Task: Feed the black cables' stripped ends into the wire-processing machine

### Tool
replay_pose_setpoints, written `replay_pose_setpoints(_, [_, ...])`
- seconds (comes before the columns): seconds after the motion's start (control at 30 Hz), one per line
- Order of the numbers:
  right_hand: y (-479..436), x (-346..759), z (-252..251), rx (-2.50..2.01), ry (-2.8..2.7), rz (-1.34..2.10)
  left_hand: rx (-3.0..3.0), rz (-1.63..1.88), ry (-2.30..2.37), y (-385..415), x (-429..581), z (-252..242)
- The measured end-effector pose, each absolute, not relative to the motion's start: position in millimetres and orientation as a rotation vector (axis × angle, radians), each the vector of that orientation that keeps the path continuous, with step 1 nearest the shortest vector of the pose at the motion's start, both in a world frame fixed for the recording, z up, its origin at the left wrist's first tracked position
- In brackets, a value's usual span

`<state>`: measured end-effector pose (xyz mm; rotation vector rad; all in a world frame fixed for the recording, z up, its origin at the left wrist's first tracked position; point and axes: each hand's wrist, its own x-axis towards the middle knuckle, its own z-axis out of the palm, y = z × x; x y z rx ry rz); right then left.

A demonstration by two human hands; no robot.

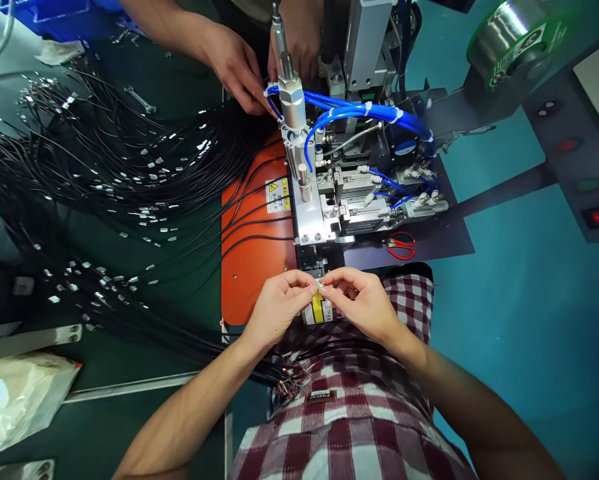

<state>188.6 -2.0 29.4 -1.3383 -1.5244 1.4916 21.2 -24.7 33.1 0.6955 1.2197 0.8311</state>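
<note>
My left hand (278,308) and my right hand (363,301) meet just in front of the machine, thumbs and forefingers pinched together. Between the fingertips shows a small white piece (320,285), too tiny to tell its exact kind. Right below it is a yellow and white label (318,311). A black fixture (310,259) at the near end of the metal clamping machine (309,217) lies just beyond my fingers. Several black cables (259,237) run across the orange plate (252,293) into the machine's left side.
A co-worker's hand (236,70) works at the machine's far end. Bundles of black cables (174,160) cover the green bench, with a wrench (140,100) among them. Red-handled snips (402,247) lie at right, below a solder spool (504,40). Stripped wire ends (292,383) hang by my lap.
</note>
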Motion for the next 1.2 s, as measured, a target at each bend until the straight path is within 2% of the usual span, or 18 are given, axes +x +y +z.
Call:
replay_pose_setpoints(0.23, [-0.9,185.0,31.4,-1.281,-1.069,1.864,0.718,0.855,1.244,-27.8,23.2,32.5])
replay_pose_setpoints(0.63, [-1.3,182.3,30.7,-1.182,-0.901,1.984,0.624,0.942,1.186,-30.0,28.8,35.7])
replay_pose_setpoints(0.83, [-2.5,184.5,32.5,-1.188,-0.996,1.937,0.610,0.952,1.205,-29.0,29.5,37.0])
replay_pose_setpoints(1.03, [-6.3,189.4,32.7,-1.292,-1.461,1.465,0.606,0.952,1.193,-28.7,28.6,36.5])
replay_pose_setpoints(1.2, [-4.5,189.3,29.6,-1.288,-1.404,1.616,0.653,0.902,1.202,-28.4,27.2,38.7])
